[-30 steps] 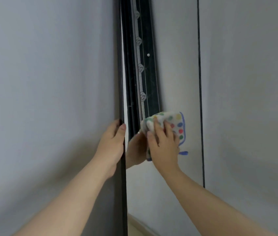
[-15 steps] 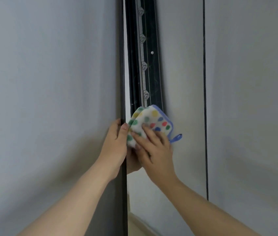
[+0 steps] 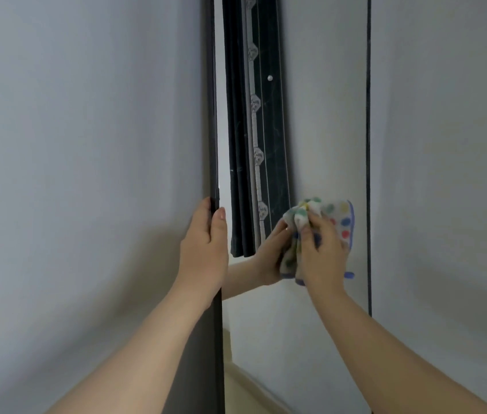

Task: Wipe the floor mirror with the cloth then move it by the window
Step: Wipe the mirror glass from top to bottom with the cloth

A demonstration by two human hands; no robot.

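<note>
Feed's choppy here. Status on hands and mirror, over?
Left hand grips floor mirror edge. Right hand holds polka-dot cloth against it. Nothing in the way.

No text, brand, number or sign could be read. The small hexagonal patches point(image 3: 255, 103) spaced along the pale trim of the dark curtain point(image 3: 237, 144), seen reflected in the floor mirror point(image 3: 325, 115), carried faint marks that were too blurred to make out. The cloth point(image 3: 344, 218) bore only coloured dots, no lettering.
</note>
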